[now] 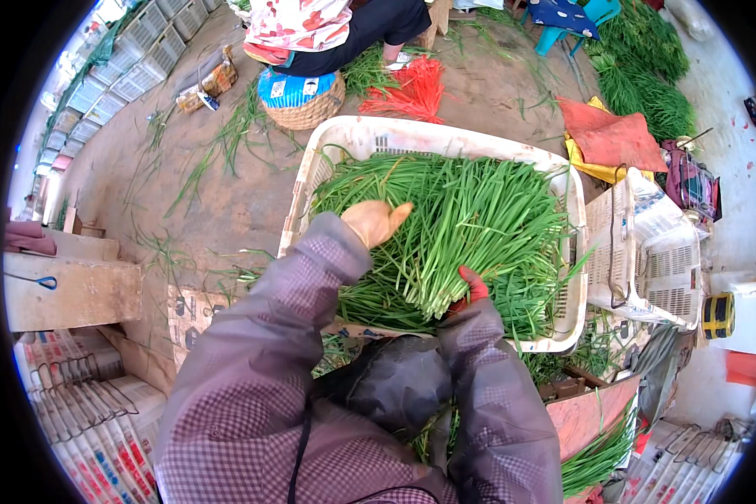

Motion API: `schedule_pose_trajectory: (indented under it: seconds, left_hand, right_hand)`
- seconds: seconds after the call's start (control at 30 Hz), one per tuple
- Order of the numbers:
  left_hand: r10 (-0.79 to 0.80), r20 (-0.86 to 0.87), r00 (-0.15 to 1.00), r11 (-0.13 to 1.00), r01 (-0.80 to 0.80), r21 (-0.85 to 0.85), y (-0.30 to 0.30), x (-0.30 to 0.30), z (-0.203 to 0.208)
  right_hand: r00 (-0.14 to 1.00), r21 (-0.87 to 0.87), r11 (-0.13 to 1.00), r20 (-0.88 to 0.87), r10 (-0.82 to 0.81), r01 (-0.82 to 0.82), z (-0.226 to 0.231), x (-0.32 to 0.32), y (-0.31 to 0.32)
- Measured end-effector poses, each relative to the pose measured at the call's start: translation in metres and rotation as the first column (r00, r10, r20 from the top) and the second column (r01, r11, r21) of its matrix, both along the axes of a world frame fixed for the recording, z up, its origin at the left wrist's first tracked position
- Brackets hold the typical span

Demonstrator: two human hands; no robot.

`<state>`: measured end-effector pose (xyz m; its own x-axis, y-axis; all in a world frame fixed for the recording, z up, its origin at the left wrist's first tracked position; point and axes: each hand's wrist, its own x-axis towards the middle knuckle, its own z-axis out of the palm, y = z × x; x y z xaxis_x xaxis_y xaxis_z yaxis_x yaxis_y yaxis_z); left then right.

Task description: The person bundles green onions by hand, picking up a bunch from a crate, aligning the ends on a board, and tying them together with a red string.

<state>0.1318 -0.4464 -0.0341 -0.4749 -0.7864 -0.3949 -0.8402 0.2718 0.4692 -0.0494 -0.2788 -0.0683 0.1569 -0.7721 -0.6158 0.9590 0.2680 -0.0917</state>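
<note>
A white plastic crate (573, 315) in front of me is filled with long green leafy stalks that look like garlic chives (500, 202). My right hand (474, 290), in a red glove, grips the pale cut ends of a thick bunch of chives (435, 281) near the crate's near side. The leaves of that bunch fan out away from me to the right. Over the left part of the heap is my left hand (375, 223) in a tan glove, its thumb stretched out to the right. Its other fingers are mostly hidden.
Beyond the crate a person (311, 34) sits by a woven basket (307, 101) and red plastic strips (412, 88). Another white crate (647, 252) stands at right. More greens (638, 67) are piled at far right. Stacked crates (92, 412) stand at near left; loose stalks litter the floor.
</note>
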Motion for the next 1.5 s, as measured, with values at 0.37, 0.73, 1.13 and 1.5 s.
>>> schedule_pose_trajectory:
  seconds: [0.37, 0.73, 1.13, 1.5]
  left_hand:
    - [0.185, -0.658, 0.73, 0.585, 0.456, 0.671, 0.075, -0.052, 0.032]
    - [0.435, -0.893, 0.117, 0.655, 0.64, 0.402, 0.2, -0.119, 0.14]
    - [0.035, -0.992, 0.122, 0.86, 0.502, 0.092, 0.31, -0.148, 0.153]
    - [-0.787, -0.369, 0.495, 0.611, 0.708, -0.353, 0.394, -0.209, 0.21]
  right_hand:
    - [0.771, 0.342, 0.859, -0.395, 0.499, -0.381, 0.047, -0.045, -0.01]
    - [-0.613, 0.322, 0.861, -0.79, 0.015, -0.394, 0.182, -0.066, 0.116]
    - [0.161, -0.411, 0.886, -0.91, -0.382, -0.216, 0.216, -0.078, 0.23]
    - [-0.126, -0.698, 0.653, -0.706, -0.697, 0.295, 0.253, -0.121, 0.358]
